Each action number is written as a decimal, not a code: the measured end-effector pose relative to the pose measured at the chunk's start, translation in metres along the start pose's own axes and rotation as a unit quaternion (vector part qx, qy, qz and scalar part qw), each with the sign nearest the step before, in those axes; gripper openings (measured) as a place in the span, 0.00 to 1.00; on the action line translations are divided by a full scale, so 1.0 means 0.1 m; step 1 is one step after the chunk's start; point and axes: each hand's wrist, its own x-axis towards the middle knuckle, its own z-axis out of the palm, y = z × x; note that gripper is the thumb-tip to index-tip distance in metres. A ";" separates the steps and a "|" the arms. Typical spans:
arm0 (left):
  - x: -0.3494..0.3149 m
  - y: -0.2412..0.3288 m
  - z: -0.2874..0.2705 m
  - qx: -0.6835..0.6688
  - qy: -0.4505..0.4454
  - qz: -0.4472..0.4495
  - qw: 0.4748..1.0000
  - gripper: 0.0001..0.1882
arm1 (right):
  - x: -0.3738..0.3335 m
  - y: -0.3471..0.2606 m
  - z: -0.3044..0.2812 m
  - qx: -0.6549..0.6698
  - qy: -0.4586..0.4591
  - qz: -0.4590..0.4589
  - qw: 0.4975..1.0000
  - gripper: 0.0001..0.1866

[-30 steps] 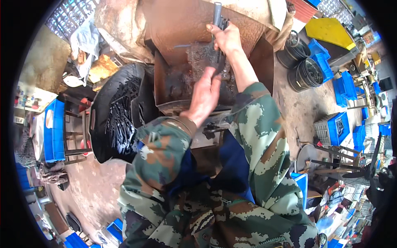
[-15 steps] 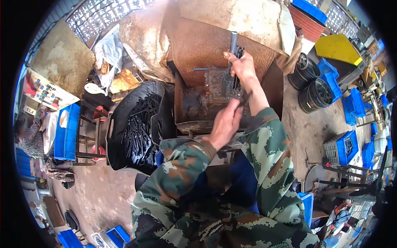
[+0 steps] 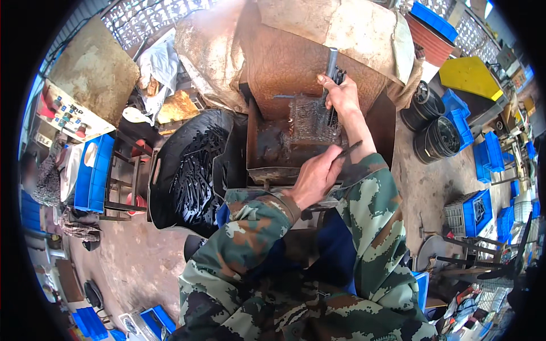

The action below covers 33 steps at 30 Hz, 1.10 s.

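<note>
My right hand (image 3: 343, 98) is closed around a dark upright piece with a toothed edge, beside a grey metal tube (image 3: 333, 59) whose end sticks up past my thumb. Below that hand lies a wet, rough grey metal block (image 3: 310, 122) inside a rusty brown metal box (image 3: 259, 169). My left hand (image 3: 316, 177) is at the box's front edge, fingers closed on a thin dark metal strip (image 3: 350, 149) that points up to the right, close to my right forearm. To the left, a black tub (image 3: 161, 165) holds many dark metal strips (image 3: 193, 176).
Stained sheets (image 3: 324, 25) hang over the back of the box. Two black buckets (image 3: 437, 139) and blue crates (image 3: 488, 151) stand to the right. A blue bin (image 3: 94, 176) by a dark stand is at the left. A yellow panel (image 3: 469, 77) lies at the far right.
My left hand has closed and now shows a thin dark strip between its fingers. My right hand keeps its hold. The whole view has shifted slightly.
</note>
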 end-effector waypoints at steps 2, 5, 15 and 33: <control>0.14 0.00 -0.04 0.038 0.049 -0.020 0.998 0.07 | 0.00 0.00 -0.01 0.000 0.013 -0.010 1.000 0.11; 0.30 -0.01 -0.03 0.026 0.075 -0.101 0.992 0.07 | 0.01 0.03 -0.01 -0.002 0.020 -0.004 1.000 0.11; 0.31 0.00 -0.06 0.024 0.070 -0.052 0.996 0.06 | 0.00 0.04 -0.01 -0.012 0.022 -0.001 1.000 0.11; 0.80 -0.03 -0.59 -0.101 0.139 -0.165 0.971 0.05 | -0.05 0.00 0.02 -0.035 0.027 -0.019 0.999 0.11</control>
